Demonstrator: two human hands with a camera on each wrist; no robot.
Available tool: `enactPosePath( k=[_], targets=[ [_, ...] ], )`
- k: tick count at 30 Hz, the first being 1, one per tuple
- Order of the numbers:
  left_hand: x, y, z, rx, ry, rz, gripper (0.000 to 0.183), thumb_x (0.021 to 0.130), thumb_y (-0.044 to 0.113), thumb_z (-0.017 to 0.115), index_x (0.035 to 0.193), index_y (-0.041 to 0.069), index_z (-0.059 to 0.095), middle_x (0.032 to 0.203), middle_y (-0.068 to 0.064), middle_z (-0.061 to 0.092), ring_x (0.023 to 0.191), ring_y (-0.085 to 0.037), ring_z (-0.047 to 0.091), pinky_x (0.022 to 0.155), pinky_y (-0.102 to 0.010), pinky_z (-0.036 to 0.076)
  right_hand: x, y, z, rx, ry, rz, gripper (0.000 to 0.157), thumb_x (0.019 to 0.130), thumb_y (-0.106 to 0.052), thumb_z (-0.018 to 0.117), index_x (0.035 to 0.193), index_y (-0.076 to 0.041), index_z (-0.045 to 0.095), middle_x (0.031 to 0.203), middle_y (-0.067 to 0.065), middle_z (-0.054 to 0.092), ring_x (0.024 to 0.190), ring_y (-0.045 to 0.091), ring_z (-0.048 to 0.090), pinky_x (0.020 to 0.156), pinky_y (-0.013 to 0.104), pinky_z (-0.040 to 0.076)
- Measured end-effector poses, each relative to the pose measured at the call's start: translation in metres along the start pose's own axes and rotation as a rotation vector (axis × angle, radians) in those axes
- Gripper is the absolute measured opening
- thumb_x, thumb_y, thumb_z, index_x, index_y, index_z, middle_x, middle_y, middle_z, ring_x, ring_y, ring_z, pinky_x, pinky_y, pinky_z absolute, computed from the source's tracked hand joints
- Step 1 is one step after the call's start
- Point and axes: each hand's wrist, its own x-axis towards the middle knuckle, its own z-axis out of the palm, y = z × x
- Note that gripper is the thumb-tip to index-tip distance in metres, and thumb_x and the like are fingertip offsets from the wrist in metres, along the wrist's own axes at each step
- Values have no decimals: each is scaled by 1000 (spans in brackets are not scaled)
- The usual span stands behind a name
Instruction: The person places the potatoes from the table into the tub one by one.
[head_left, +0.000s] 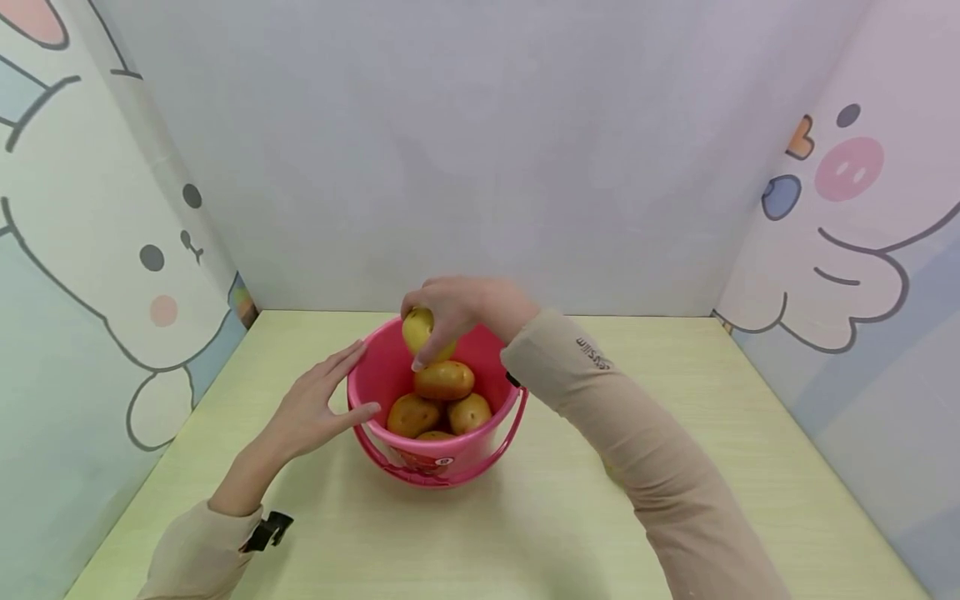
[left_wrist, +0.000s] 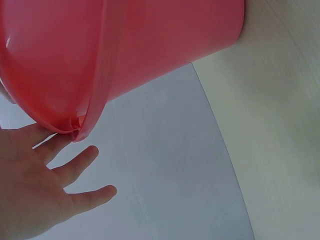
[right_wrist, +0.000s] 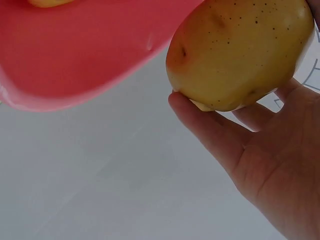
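A pink bucket [head_left: 375, 375] with several potatoes inside stands on the table, its handle [head_left: 495, 454] hanging down at the front. Over the bucket, my right hand [head_left: 467, 307] grips a yellow potato [head_left: 417, 328] between thumb and fingers. The right wrist view shows this potato [right_wrist: 240, 50] above the palm, speckled with dark dots. Just below it lies another potato [head_left: 444, 380], on top of the others. My left hand [head_left: 311, 412] touches the bucket's left rim with spread, straight fingers. In the left wrist view its fingertips meet the rim by the handle joint [left_wrist: 77, 125].
The pale wooden table [head_left: 637, 367] extends around the bucket. A plain grey-white wall [head_left: 480, 167] closes off the back. Cartoon-printed panels [head_left: 112, 233] stand along the left and right sides.
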Motion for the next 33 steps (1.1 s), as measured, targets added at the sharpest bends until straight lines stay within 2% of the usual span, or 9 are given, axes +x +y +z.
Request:
enactPosePath(
  k=[11, 17, 20, 26, 33],
  targets=[
    [0, 0, 2, -2, -3, -9, 80, 76, 47, 61, 139, 12, 27, 136, -14, 32, 118, -35, 32, 82, -58, 37, 8, 1, 13, 29, -40, 78, 67, 59, -39, 79, 116, -29, 44, 102, -9, 43, 95, 12, 40, 57, 24, 48],
    [0, 0, 1, -2, -2, -10, 79, 76, 46, 61, 139, 11, 28, 137, -13, 32, 118, -35, 31, 83, -58, 36, 7, 1, 15, 62, -39, 114, 71, 59, -37, 80, 120, -30, 44, 113, -7, 43, 100, 14, 39, 57, 26, 49],
    [0, 1, 1, 1, -3, -9, 79, 76, 47, 61, 139, 10, 29, 137, -13, 32, 118, -35, 31, 83, -59, 36, 5, 1, 15, 45, -21, 94, 74, 60, -37, 79, 124, -28, 44, 117, -7, 42, 102, 14, 38, 59, 26, 49],
    [0, 3, 0, 2, -2, -9, 79, 76, 46, 61, 138, 10, 30, 137, -13, 32, 118, -35, 32, 83, -59, 35, 1, 6, 12, 30, 14, 38, 73, 61, -38, 78, 125, -26, 44, 114, -7, 42, 101, 13, 39, 61, 24, 49],
    [0, 4, 0, 2, -6, -15, 79, 76, 47, 61, 139, 10, 29, 137, -14, 31, 118, -35, 31, 83, -60, 35, -2, 21, 10, -1, 98, -119, 69, 62, -36, 78, 122, -21, 48, 116, -2, 45, 101, 11, 41, 67, 23, 48]
  ],
)
